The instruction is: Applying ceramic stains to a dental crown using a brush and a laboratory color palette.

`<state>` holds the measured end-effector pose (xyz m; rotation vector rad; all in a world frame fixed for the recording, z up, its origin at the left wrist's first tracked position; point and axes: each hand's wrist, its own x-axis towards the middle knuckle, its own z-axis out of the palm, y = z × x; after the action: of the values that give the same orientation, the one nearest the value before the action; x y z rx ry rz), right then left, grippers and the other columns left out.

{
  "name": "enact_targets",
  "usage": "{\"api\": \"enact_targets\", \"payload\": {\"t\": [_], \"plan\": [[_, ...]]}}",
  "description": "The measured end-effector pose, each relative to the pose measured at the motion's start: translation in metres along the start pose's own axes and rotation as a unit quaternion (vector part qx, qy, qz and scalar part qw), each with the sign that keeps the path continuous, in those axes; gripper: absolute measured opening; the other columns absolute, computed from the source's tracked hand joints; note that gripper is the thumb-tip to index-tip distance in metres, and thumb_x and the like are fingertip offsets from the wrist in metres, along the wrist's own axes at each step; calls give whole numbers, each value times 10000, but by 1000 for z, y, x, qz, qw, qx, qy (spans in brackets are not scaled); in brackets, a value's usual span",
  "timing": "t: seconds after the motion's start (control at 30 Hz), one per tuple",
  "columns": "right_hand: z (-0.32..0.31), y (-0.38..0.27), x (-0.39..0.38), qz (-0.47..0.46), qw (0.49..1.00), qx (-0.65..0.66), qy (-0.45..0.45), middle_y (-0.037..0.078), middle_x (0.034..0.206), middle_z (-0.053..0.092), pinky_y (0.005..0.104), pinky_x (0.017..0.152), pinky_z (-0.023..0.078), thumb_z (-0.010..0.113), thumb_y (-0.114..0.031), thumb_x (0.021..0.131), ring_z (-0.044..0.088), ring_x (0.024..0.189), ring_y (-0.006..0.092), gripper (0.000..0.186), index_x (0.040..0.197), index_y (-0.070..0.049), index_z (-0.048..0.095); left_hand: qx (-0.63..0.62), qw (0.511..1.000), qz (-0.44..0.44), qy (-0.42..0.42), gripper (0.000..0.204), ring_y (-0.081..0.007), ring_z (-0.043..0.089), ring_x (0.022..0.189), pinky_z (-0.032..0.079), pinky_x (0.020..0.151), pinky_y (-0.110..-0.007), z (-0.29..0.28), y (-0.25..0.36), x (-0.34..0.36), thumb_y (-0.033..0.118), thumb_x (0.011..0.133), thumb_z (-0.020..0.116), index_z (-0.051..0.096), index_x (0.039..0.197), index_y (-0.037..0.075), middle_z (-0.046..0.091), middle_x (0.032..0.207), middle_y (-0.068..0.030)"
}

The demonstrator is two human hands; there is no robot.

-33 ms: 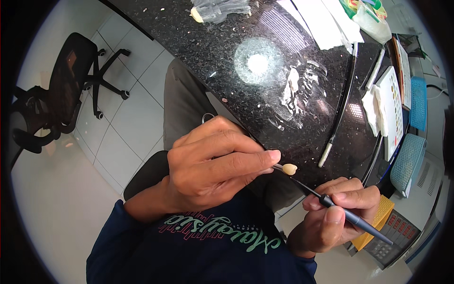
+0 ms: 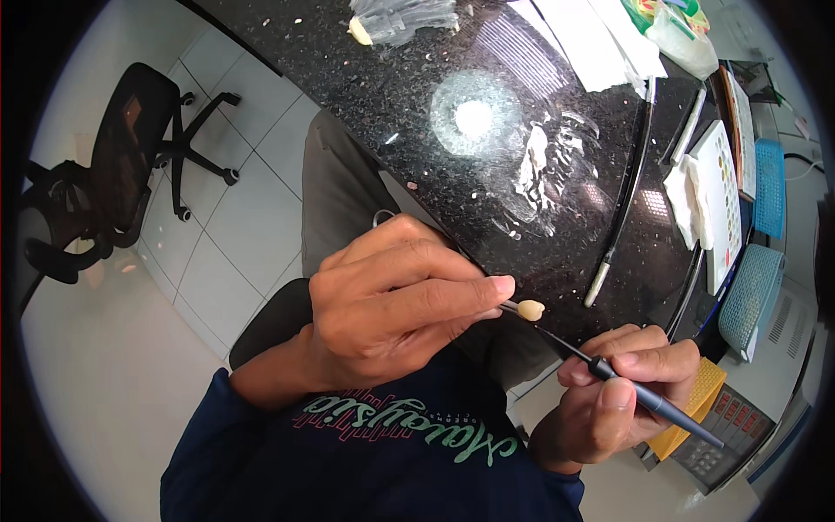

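My left hand (image 2: 400,300) is closed round slim metal forceps (image 2: 509,306); a metal ring shows behind the knuckles. At the tips sits a small cream tooth crown (image 2: 531,311), just past my thumb and held near the table's front edge. Between thumb and fingers, my right hand (image 2: 609,396) pinches a fine brush (image 2: 665,407) with a dark blue handle. The brush's thin tip points up and left and lies just below and right of the crown; whether they touch cannot be made out.
White smears (image 2: 539,165) mark the black speckled table (image 2: 348,78). A black cord (image 2: 624,200) with a metal end runs along the right, near crumpled tissue (image 2: 691,200) and a white palette (image 2: 722,217). Blue baskets (image 2: 751,300) and a yellow basket (image 2: 691,413) stand farther right. An office chair (image 2: 130,148) is left.
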<state>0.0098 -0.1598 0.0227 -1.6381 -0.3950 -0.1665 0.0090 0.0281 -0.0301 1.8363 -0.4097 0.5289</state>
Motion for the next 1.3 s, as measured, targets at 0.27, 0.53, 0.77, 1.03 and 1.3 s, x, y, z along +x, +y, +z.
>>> {"api": "enact_targets", "payload": {"t": [0.27, 0.53, 0.77, 1.03, 1.3], "plan": [[0, 2, 1, -16, 999, -16, 33, 145, 671, 571, 214, 489, 513, 604, -12, 781, 596, 550, 146, 204, 895, 53, 448, -86, 990, -110, -4, 151, -101, 533, 580, 385, 514, -218, 2, 2, -4, 43, 707, 765, 703, 844, 35, 648, 686, -55], [4, 5, 0, -1, 998, 8, 57, 174, 678, 608, 213, 470, 505, 668, 8, 740, 630, 568, 164, 211, 869, 68, 511, -75, 993, -95, -6, 156, -95, 526, 568, 368, 502, -213, 3, -1, -5, 38, 710, 762, 707, 855, 37, 642, 679, -51], [4, 4, 1, 2, 999, 4, 48, 177, 680, 609, 213, 468, 507, 667, 23, 730, 633, 569, 167, 197, 858, 75, 527, -61, 993, -99, -27, 251, -106, 569, 599, 410, 521, -215, -2, 4, -1, 21, 672, 769, 713, 912, 66, 673, 734, -44], [3, 3, 0, 6, 999, -12, 33, 171, 684, 602, 205, 471, 508, 661, -14, 765, 627, 569, 150, 233, 889, 58, 478, -63, 995, -79, -7, 161, -93, 510, 565, 354, 499, -214, 2, 0, -4, 50, 713, 761, 706, 864, 44, 639, 676, -42], [1, 5, 1, 2, 1000, -10, 19, 162, 673, 597, 211, 472, 510, 640, -6, 772, 621, 558, 143, 228, 902, 54, 463, -57, 994, -91, -23, 262, -106, 562, 598, 412, 515, -217, -1, 3, -2, 21, 662, 776, 712, 911, 68, 669, 727, -36]]}}
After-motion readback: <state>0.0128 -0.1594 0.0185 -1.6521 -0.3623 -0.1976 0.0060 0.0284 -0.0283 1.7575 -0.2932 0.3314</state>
